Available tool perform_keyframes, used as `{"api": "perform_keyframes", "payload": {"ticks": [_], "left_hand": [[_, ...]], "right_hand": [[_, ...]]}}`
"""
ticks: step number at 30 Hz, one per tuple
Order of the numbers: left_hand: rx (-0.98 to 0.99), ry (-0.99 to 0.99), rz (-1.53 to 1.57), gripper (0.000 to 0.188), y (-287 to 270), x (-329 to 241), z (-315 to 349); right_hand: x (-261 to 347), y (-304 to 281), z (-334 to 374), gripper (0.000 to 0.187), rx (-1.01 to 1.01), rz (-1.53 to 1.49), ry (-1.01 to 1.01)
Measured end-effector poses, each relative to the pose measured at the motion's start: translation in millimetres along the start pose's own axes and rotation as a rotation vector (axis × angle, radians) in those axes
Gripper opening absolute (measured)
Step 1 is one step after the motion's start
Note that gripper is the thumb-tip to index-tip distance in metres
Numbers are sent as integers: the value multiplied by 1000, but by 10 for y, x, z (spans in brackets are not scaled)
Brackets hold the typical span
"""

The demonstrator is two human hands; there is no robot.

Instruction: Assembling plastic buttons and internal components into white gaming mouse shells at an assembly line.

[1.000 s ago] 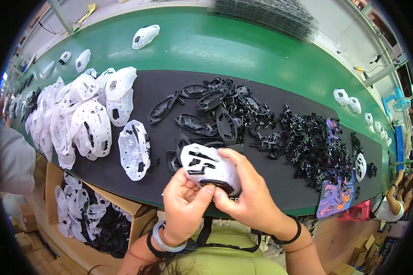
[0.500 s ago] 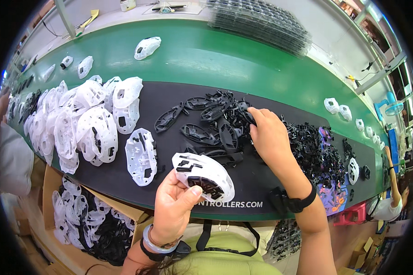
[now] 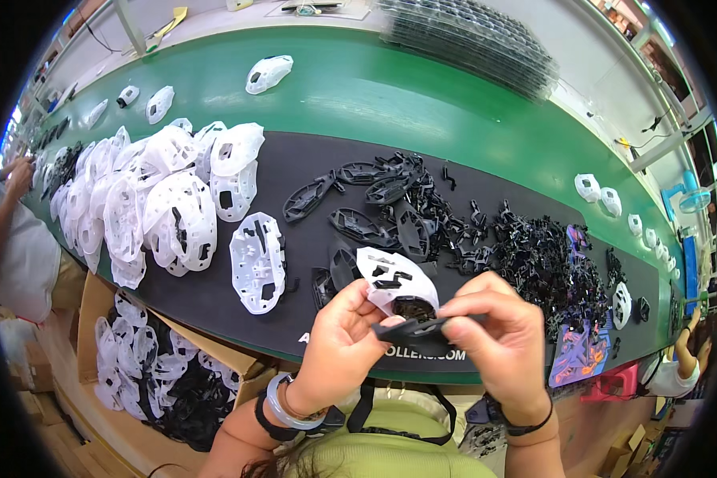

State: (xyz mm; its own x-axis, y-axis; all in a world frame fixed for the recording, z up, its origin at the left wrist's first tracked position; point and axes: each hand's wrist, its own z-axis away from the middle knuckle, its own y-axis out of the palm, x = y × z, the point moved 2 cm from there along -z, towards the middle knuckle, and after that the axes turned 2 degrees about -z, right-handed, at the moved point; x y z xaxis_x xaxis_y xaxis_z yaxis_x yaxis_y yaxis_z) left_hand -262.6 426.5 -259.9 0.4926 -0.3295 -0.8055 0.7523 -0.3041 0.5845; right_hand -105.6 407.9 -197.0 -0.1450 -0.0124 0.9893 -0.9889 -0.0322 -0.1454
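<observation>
My left hand (image 3: pixel 338 338) grips a white plastic shell (image 3: pixel 402 275) by its left and lower edge. The shell has dark slots and a black insert at its near side. Between the fingers and thumb of my right hand (image 3: pixel 502 342) is a curved black plastic part (image 3: pixel 414 328), held up against the near edge of the shell. The left thumb is also at that part; whether it is seated cannot be seen. Just beyond the shell lie loose black frame pieces (image 3: pixel 358 227). A single white shell (image 3: pixel 257 263) rests on the black mat (image 3: pixel 287 327), left of my hands.
A heap of white shells (image 3: pixel 175 219) covers the left side. Small black parts (image 3: pixel 542 259) are piled at the right, beside a purple patterned sheet (image 3: pixel 577 354). Stacked clear trays (image 3: pixel 474 44) stand at the back. A cardboard box (image 3: pixel 215 342) of parts sits below left.
My right hand has come back from the black parts toward me, bringing a curved black part to the shell. My left hand and the shell have shifted right.
</observation>
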Motion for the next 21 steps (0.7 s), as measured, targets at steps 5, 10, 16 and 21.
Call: {"api": "perform_keyframes", "payload": {"ticks": [5,10,16,21], "left_hand": [[9,30,-27,37,143,1,10],[-4,25,8,38,194,100,30],[47,133,46,37,194,112,8],[18,151,27,31,64,183,1]], "right_hand": [[-219,31,35,9,-189,90,-105],[-336,39,73,13,-323,236,-273],[-324,34,127,18,-328,406,-397],[-392,88,165,21,-318,479,-464]]}}
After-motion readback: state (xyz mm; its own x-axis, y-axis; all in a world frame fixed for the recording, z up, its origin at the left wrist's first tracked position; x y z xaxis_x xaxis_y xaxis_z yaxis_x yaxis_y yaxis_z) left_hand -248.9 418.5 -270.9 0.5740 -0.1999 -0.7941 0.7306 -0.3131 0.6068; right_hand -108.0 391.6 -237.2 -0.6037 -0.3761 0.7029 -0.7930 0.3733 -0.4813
